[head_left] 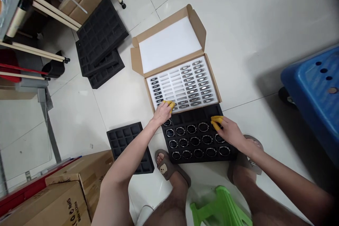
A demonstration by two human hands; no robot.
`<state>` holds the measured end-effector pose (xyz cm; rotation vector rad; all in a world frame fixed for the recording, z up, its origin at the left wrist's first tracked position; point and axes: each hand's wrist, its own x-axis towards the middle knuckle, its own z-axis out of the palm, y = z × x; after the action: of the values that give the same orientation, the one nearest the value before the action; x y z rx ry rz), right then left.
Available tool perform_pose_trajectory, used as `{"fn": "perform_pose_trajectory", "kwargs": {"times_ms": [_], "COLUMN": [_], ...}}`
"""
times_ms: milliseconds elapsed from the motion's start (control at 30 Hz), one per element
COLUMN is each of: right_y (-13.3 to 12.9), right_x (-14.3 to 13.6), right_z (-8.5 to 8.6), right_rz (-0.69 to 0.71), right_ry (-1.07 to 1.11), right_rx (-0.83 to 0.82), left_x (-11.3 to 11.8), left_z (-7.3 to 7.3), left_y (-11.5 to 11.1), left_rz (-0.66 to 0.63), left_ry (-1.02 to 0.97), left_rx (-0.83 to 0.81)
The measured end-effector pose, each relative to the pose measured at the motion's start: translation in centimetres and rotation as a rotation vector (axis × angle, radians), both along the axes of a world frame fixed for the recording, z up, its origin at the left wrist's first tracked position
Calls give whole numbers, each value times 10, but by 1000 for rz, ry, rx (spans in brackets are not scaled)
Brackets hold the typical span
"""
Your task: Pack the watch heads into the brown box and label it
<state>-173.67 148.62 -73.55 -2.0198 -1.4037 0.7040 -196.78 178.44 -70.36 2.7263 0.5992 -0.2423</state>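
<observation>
An open cardboard box (pixel 216 88) holds a white foam insert (pixel 169 86) with rows of slim metal-and-black pieces (pixel 190 87) standing in its slots. Against its near side lies a black foam tray (pixel 189 114) with round, silver-rimmed watch heads (pixel 203 127) in its cells. My left hand (pixel 163 112), yellow covers on its fingertips, is closed at the insert's lower left corner; what its fingers hold is hidden. My right hand (pixel 227 129), also with yellow-covered fingers, is closed around a watch head at the tray's right side, mostly hidden under the fingers.
Black foam trays (pixel 102 30) are stacked at the upper left. Another black tray (pixel 124 137) lies left of my forearm. Cardboard boxes (pixel 63 197) stand at lower left, a rack (pixel 39 5) at upper left. A blue plastic stool (pixel 312 77) is right, a green stool (pixel 225 204) between my legs.
</observation>
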Motion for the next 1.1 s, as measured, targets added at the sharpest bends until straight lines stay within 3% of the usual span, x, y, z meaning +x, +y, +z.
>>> {"fn": "perform_pose_trajectory", "kwargs": {"times_ms": [133, 267, 367, 500, 633, 800, 967, 1100], "right_y": [-40, -53, -51, -41, -31, -24, -24, -26], "right_x": [9, 13, 10, -3, -14, -13, -7, 3], "right_z": [-22, -29, -21, -6, 3, 0, -8, -8], "right_rz": [-55, -74, 6, 101, 103, 102, 61, 90], "right_ry": [-87, -125, -201, -301, -322, -328, -193, -61], "right_rx": [-160, -192, -247, -286, -309, -279, -264, -256], "left_x": [5, 7, 3, -3, -4, -4, -7, -23], "left_z": [2, 0, -1, -2, -4, -11, -12, -1], "left_y": [2, -3, -8, -6, -2, 0, 4, -18], "left_rz": [8, 50, 44, -75, 3, 38, 21, 164], "left_ry": [57, 55, 46, 28, 75, 24, -61, -212], "left_rx": [60, 102, 97, 20, 60, 47, -55, -122]}}
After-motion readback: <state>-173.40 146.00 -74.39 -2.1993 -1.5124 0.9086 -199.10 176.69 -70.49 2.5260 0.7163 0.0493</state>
